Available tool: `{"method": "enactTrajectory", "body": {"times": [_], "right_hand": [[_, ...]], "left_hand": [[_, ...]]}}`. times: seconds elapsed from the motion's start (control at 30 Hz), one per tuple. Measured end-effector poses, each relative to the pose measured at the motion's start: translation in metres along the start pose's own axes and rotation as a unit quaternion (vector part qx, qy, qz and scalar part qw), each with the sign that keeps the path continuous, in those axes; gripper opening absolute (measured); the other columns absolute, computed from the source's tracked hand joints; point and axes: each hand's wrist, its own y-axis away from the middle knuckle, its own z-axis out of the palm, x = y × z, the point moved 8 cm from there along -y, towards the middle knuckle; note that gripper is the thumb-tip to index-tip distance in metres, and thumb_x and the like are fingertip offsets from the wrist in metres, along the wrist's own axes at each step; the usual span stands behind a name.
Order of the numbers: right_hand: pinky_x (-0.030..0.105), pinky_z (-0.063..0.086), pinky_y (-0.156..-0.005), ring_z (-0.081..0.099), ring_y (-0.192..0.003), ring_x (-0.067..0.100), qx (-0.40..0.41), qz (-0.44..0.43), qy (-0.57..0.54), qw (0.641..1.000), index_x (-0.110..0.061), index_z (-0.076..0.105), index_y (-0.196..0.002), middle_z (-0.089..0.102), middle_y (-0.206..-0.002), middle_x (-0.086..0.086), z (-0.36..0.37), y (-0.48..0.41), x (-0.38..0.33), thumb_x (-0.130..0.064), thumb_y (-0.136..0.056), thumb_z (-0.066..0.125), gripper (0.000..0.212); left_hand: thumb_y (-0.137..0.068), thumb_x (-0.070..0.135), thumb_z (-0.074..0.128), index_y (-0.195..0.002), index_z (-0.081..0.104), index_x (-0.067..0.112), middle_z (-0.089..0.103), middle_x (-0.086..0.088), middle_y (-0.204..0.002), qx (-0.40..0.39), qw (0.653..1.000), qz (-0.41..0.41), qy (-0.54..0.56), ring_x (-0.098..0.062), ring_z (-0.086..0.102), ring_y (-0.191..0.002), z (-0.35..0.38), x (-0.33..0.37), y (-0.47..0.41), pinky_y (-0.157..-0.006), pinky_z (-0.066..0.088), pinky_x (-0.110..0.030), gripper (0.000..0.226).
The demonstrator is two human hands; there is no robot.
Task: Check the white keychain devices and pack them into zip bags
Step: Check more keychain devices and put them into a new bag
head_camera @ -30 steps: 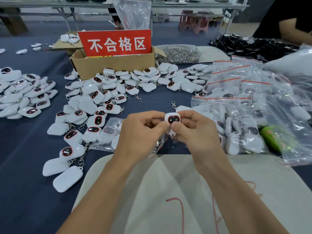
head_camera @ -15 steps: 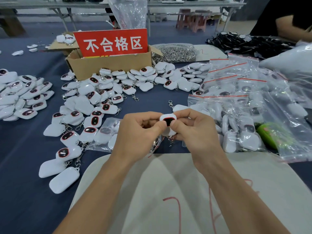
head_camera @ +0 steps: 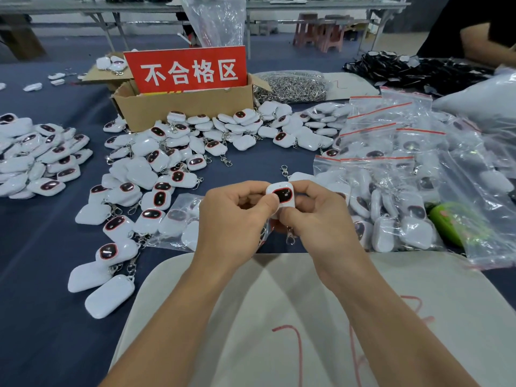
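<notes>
A white keychain device point(head_camera: 282, 195) with a dark, red-rimmed face is pinched between my left hand point(head_camera: 233, 219) and my right hand point(head_camera: 318, 219), above the table's near edge. Its metal clip point(head_camera: 290, 238) hangs below my fingers. A loose heap of the same white devices point(head_camera: 156, 174) lies to the left and behind. A part-filled zip bag point(head_camera: 178, 222) lies just left of my left hand. Filled zip bags point(head_camera: 391, 191) with red seal strips are piled to the right.
A cardboard box point(head_camera: 184, 107) with a red sign stands behind the heap. A bag of metal clips point(head_camera: 293, 86) and black items point(head_camera: 418, 71) lie at the back. A green object point(head_camera: 444, 222) sits under bags at right. A white sheet point(head_camera: 279, 317) covers the near edge. Another person's arm point(head_camera: 485, 46) is at far right.
The device has tipped slightly in my fingers, its dark face now turned more toward me. Both hands stay in about the same place.
</notes>
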Motion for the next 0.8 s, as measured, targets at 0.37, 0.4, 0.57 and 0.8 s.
{"method": "enactTrajectory", "body": {"times": [0.37, 0.4, 0.57, 0.8], "right_hand": [[0.03, 0.056, -0.061, 0.072, -0.068, 0.017, 0.075, -0.099, 0.12, 0.985, -0.025, 0.073, -0.089, 0.076, -0.075, -0.008, -0.016, 0.003, -0.017, 0.005, -0.084, 0.07, 0.03], [0.03, 0.056, -0.066, 0.071, -0.071, 0.016, 0.091, -0.135, 0.174, 0.971, -0.026, 0.07, -0.088, 0.075, -0.077, -0.011, -0.017, 0.006, -0.021, 0.005, -0.084, 0.068, 0.031], [0.022, 0.048, -0.07, 0.065, -0.077, 0.01, 0.139, -0.219, 0.285, 0.923, -0.034, 0.063, -0.094, 0.07, -0.08, -0.008, -0.015, 0.015, -0.031, 0.0, -0.081, 0.068, 0.037], [0.009, 0.044, -0.073, 0.063, -0.081, 0.007, 0.165, -0.264, 0.252, 0.916, -0.035, 0.071, -0.09, 0.071, -0.084, -0.009, -0.019, 0.019, -0.041, -0.004, -0.076, 0.08, 0.036]], "left_hand": [[-0.08, 0.027, 0.079, -0.097, 0.078, 0.045, 0.074, 0.023, -0.08, 0.04, 0.992, 0.054, -0.111, 0.004, 0.066, -0.07, -0.006, 0.008, 0.006, -0.069, 0.052, -0.016, 0.025], [-0.08, 0.023, 0.081, -0.105, 0.076, 0.047, 0.072, 0.025, -0.083, 0.06, 0.985, 0.073, -0.144, 0.007, 0.062, -0.073, -0.009, 0.012, 0.008, -0.069, 0.046, -0.008, 0.034], [-0.076, 0.016, 0.08, -0.096, 0.078, 0.035, 0.073, 0.02, -0.094, 0.074, 0.949, 0.213, -0.219, -0.006, 0.064, -0.084, -0.006, 0.035, 0.017, -0.081, 0.048, -0.033, 0.027], [-0.079, 0.02, 0.086, -0.091, 0.079, 0.039, 0.073, 0.015, -0.081, 0.082, 0.96, 0.137, -0.229, -0.02, 0.064, -0.086, -0.012, 0.02, 0.01, -0.081, 0.048, -0.039, 0.024]]}}
